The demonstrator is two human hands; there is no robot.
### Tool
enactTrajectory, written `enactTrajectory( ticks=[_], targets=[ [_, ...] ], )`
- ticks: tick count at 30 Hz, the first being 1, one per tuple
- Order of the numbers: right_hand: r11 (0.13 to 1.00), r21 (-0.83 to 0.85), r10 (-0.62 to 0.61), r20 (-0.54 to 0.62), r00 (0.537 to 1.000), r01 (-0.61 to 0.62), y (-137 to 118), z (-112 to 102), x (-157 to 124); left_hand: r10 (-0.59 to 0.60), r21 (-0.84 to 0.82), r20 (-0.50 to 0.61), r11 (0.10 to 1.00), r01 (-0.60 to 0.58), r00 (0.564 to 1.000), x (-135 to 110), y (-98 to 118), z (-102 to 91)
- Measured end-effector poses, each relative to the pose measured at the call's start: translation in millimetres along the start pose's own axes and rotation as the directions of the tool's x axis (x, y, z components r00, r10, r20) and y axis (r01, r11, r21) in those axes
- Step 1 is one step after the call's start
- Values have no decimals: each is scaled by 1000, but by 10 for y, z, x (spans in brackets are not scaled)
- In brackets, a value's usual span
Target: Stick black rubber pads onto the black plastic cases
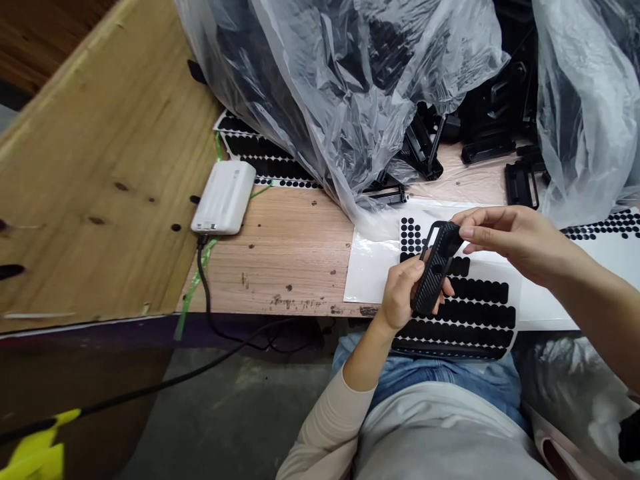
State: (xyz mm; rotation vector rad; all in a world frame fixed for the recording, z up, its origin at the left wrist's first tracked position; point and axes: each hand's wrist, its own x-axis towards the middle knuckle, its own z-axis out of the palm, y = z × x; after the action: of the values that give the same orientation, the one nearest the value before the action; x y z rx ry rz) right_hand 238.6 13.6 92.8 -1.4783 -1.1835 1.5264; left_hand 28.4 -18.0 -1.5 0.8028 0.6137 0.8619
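My left hand (400, 293) is wrapped round the lower end of a black ribbed plastic part (436, 267), held tilted above the table's front edge. My right hand (505, 237) comes in from the right with its fingertips pinched on the part's upper end. Under both hands lies a white sheet of black round stickers (470, 313), with several rows still on it.
A white power bank (223, 197) with a black cable (205, 293) lies on the wooden table (290, 247). Clear plastic bags (340, 87) of black parts fill the back. Loose black frames (520, 183) and more sticker sheets (260, 160) lie around. A plywood board (100, 167) leans at left.
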Motion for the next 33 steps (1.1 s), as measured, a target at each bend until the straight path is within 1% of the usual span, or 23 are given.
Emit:
enactTrajectory(
  ticks=[4,9,15,17,24,29,33],
  targets=[
    [1000,-20,-13,-6,1000,13,-56,42,6,-22,-7,-4,1000,22,1000,-1,-13,-5],
    [996,-80,-38,-3,999,38,-71,22,-2,-26,-4,-11,1000,26,1000,-5,-2,6],
    [996,-84,-39,-1,999,39,-87,37,7,15,139,-27,990,-11,1000,-24,59,34],
    [995,-97,-41,-5,999,40,-101,48,7,12,154,-36,988,-6,999,-29,66,37],
    [977,-188,-98,0,995,97,-75,31,-8,16,160,-32,987,-10,999,-25,59,33],
    [960,-249,-139,-10,990,132,-21,14,-26,11,144,-29,990,-7,1000,-11,55,26],
    [951,-274,-161,-33,986,146,-25,40,-42,10,132,-31,991,-6,999,-17,56,34]
  ],
)
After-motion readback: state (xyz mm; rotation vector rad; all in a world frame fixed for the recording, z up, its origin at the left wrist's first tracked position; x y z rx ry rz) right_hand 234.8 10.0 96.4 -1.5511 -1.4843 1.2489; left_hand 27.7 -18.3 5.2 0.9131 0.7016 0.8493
